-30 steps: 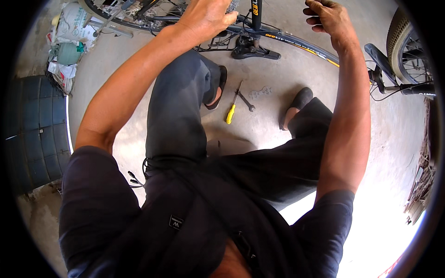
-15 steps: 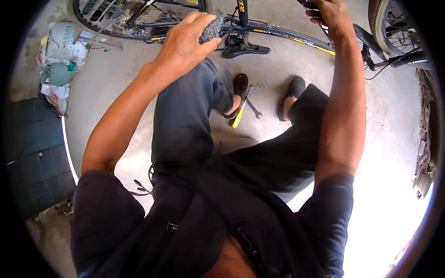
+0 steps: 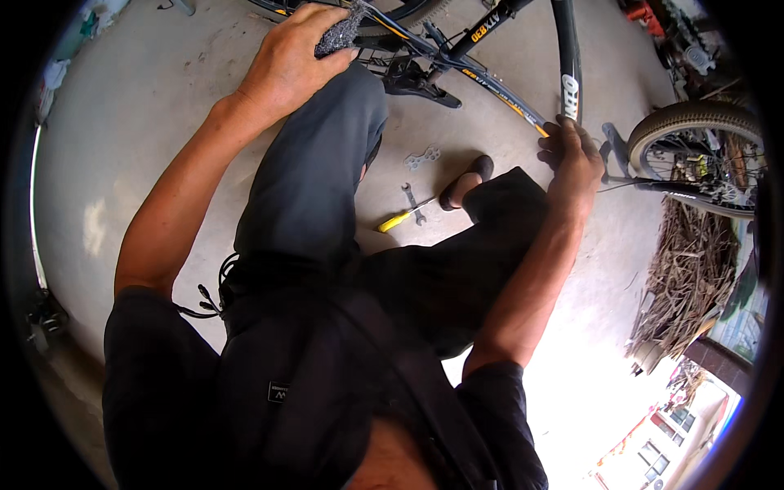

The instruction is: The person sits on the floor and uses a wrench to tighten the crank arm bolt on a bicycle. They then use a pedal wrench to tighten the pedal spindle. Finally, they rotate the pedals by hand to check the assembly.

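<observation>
My left hand (image 3: 282, 69) is closed around a grey steel wool pad (image 3: 336, 37), fingers on one side and thumb on the other. It is beside the black bicycle frame (image 3: 487, 82) with its yellow and white markings, above my left knee. My right hand (image 3: 574, 163) has its fingers curled at the front of the frame, where the thick tube (image 3: 569, 49) comes down to meet the thin one. The hand itself partly hides that joint. Below the frame's middle are the black crank and pedal (image 3: 420, 86).
On the concrete floor between my feet lie a yellow-handled screwdriver (image 3: 395, 220), an open-end wrench (image 3: 411, 200) and a flat multi-hole wrench (image 3: 422, 157). A bicycle wheel (image 3: 698, 122) stands at the right, with a heap of dry sticks (image 3: 690, 273) near it.
The view has swung to the right, bringing the stick heap and more of the frame into sight. My right hand appears lower, at the frame's front; the left still holds the steel wool.
</observation>
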A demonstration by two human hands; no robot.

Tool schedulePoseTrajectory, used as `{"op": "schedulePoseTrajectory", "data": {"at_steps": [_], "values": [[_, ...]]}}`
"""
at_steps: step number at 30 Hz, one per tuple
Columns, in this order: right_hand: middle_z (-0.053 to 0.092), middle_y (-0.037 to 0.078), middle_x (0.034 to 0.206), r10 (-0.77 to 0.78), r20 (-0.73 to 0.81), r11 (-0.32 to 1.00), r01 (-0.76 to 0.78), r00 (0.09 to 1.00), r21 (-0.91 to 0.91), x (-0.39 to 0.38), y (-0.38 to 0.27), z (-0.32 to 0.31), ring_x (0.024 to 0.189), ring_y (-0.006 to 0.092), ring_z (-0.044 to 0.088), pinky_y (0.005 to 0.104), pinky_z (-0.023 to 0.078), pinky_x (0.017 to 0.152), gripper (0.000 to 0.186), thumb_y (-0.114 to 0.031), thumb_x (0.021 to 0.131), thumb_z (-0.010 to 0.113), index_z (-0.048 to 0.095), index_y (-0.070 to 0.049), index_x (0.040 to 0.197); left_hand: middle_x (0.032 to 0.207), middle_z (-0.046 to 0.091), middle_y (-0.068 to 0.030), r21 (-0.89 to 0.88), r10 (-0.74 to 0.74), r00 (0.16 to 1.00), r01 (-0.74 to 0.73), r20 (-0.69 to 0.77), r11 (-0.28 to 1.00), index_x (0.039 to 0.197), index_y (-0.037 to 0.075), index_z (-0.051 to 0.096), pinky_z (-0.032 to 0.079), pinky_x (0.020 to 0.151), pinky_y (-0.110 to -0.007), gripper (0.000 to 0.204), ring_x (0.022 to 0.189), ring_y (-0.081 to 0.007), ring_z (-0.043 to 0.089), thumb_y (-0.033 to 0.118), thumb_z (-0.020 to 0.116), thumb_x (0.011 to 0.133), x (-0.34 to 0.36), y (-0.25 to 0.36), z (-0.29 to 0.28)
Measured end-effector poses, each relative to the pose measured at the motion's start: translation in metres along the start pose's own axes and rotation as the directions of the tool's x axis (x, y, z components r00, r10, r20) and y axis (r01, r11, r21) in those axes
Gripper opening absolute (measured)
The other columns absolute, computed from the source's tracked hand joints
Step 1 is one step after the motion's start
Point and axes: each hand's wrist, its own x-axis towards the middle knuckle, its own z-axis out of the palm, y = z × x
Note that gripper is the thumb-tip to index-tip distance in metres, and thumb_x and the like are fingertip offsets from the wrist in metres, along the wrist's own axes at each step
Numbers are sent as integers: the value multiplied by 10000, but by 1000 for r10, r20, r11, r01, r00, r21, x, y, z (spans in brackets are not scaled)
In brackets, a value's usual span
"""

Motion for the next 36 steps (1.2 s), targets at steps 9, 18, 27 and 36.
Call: {"op": "schedulePoseTrajectory", "data": {"at_steps": [9,18,27,36], "values": [[674,109,823,39,220,992,-64,975,106,-44,-4,44,628,132,609,242,497,542,251,-177,930,597,645,52,1023,1165,588,-172,4,-15,997,15,-77,1000,1206,-42,553,448,918,-347,477,1061,-329,583,135,704,789,-8,10,-19],[671,98,820,158,163,977,-178,974,118,-68,15,8,626,123,610,229,493,535,267,-203,929,602,638,40,1035,1216,575,-162,-37,-67,998,67,7,997,1223,-13,556,427,957,-335,473,1113,-303,567,115,706,793,4,30,-17],[669,116,889,146,81,976,-156,986,149,-84,24,-44,686,142,618,261,492,562,344,-255,936,597,612,48,1098,1204,577,-193,-263,-6,986,51,168,963,1255,-20,520,429,960,-344,545,1122,-302,566,87,725,761,9,87,23],[640,126,968,188,406,917,-307,894,253,-103,61,-7,761,160,611,260,521,584,622,-418,856,685,536,70,1212,1271,526,-218,-405,163,898,19,410,914,1395,32,351,459,944,-397,732,1158,-370,541,89,720,765,-46,152,114]]}}
